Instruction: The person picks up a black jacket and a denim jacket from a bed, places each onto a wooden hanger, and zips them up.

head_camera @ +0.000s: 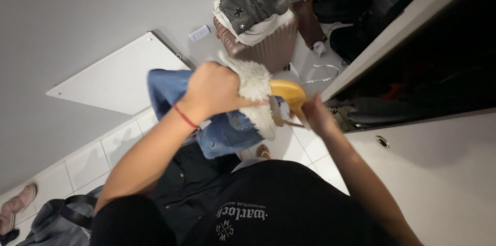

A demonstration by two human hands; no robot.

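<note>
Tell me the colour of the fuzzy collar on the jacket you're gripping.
White: the fleecy collar on the blue denim jacket, under the left hand. Head view shows it best.

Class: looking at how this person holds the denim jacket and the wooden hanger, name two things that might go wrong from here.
1. The left hand grips only the fleece collar, so the denim jacket might slide to the tiled floor.
2. The right hand holds the wooden hanger at one end; it might twist free.

Fleece-collared denim jacket (227,122), yellow hanger (290,93)
</note>
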